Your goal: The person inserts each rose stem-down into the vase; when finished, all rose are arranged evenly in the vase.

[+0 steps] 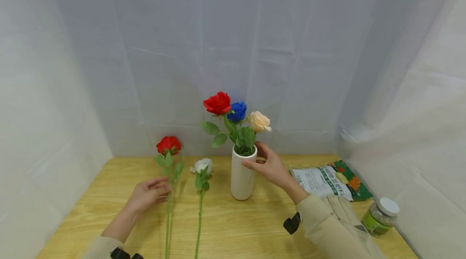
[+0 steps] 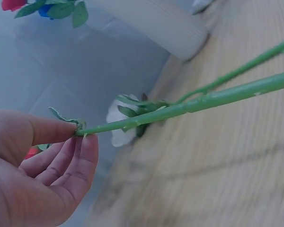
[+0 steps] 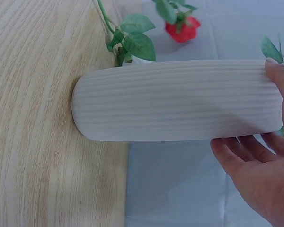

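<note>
My left hand (image 1: 148, 195) pinches the green stem (image 2: 189, 105) of a red rose (image 1: 169, 145) between thumb and fingers, just below its leaves. The white ribbed vase (image 1: 242, 178) stands upright on the table, and my right hand (image 1: 271, 168) grips it near the rim, thumb on one side and fingers on the other. In the vase are another red rose (image 1: 218, 104), a blue rose (image 1: 238, 111) and a peach rose (image 1: 260, 122). Between the left hand and the vase lies a white rose (image 1: 202, 166) with a long stem.
At the right of the wooden table (image 1: 222, 226) lies a printed bag (image 1: 333, 181) with Chinese lettering. Nearer me are pale fabric gloves (image 1: 346, 212), partly behind the right sleeve, and a white-lidded jar (image 1: 380, 216). Pale sheeting (image 1: 174, 48) closes off the back and sides.
</note>
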Motion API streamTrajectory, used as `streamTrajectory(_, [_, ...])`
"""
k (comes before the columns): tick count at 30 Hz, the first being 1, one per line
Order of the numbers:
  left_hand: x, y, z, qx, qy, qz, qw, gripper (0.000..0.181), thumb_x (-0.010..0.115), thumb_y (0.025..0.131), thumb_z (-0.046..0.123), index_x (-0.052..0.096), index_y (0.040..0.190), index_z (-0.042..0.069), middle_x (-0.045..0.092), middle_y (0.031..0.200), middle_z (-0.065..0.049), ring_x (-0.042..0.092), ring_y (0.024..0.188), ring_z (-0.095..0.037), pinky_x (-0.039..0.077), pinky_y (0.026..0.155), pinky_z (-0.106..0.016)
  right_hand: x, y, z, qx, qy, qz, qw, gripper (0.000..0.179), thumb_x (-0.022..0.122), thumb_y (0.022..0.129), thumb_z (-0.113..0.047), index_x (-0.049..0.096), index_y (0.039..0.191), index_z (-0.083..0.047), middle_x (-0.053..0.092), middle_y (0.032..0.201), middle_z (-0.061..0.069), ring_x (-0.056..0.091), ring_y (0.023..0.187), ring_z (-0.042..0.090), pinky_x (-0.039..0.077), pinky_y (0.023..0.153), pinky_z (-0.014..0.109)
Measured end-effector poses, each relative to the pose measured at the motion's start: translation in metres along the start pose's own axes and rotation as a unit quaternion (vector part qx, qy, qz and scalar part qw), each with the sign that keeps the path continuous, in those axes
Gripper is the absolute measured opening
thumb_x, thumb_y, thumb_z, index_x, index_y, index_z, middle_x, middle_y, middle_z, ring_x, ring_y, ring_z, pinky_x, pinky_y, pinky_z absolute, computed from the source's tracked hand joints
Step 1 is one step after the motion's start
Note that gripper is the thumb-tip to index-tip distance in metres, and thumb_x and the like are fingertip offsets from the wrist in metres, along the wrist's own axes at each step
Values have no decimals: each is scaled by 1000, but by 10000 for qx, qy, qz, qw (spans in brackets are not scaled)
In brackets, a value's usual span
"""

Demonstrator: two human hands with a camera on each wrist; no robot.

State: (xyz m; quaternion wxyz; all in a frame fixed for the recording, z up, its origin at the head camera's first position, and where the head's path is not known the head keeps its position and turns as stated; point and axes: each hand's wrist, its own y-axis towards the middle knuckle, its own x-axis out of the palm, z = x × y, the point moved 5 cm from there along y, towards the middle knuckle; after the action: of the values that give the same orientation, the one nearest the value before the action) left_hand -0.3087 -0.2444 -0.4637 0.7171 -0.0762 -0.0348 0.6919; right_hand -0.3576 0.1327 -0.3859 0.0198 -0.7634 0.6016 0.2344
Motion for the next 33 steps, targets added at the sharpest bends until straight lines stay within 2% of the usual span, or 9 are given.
streamTrajectory(8, [-6, -4, 28, 282, -376, -66, 9989, 66, 64, 104, 7, 31, 158, -10, 70, 99, 12, 69, 91, -4, 63, 84, -23, -1, 0, -1, 41, -39, 10, 10000, 78, 84, 92, -26, 45, 158, -11, 60, 148, 17, 59, 136, 34, 55, 111, 50])
streamTrajectory(13, [-7, -7, 43, 499, -705, -8, 9963, 60, 64, 105, 6, 34, 156, -5, 71, 96, 14, 70, 92, -4, 63, 86, -23, 0, 0, 0, 1, -24, 0, 10000, 77, 85, 92, -27, 47, 157, -11, 61, 147, 17, 59, 136, 35, 54, 111, 52])
streamTrajectory(18, [-6, -11, 62, 796, -1212, 108, 9894, 42, 65, 104, 6, 46, 142, 7, 73, 97, 14, 72, 90, -4, 63, 85, -22, -1, 0, 2, -20, -55, -12, 10000, 77, 85, 92, -29, 46, 157, -12, 61, 147, 16, 59, 137, 34, 54, 112, 52])
streamTrajectory(22, [-4, -13, 75, 1010, -1665, 326, 9803, 33, 67, 102, 5, 51, 131, 12, 74, 96, 14, 73, 89, -5, 64, 84, -23, -1, 0, 1, 7, -76, -8, 10000, 79, 85, 91, -31, 46, 158, -13, 61, 148, 15, 58, 137, 33, 54, 111, 50])
streamTrajectory(25, [-1, -13, 83, 1095, -1911, 487, 9742, 35, 69, 101, 3, 52, 131, 11, 74, 95, 13, 72, 88, -5, 64, 84, -23, -1, 0, 1, 10, -82, -12, 10000, 79, 85, 92, -32, 45, 158, -13, 60, 148, 14, 58, 137, 32, 54, 111, 49])
streamTrajectory(33, [6, -16, 102, 1264, -2213, 676, 9646, 43, 70, 100, 3, 49, 136, 9, 72, 96, 11, 69, 90, -6, 63, 85, -23, -1, -1, 0, 13, -22, -36, 10000, 78, 85, 92, -30, 46, 157, -14, 60, 148, 13, 58, 138, 32, 55, 111, 48])
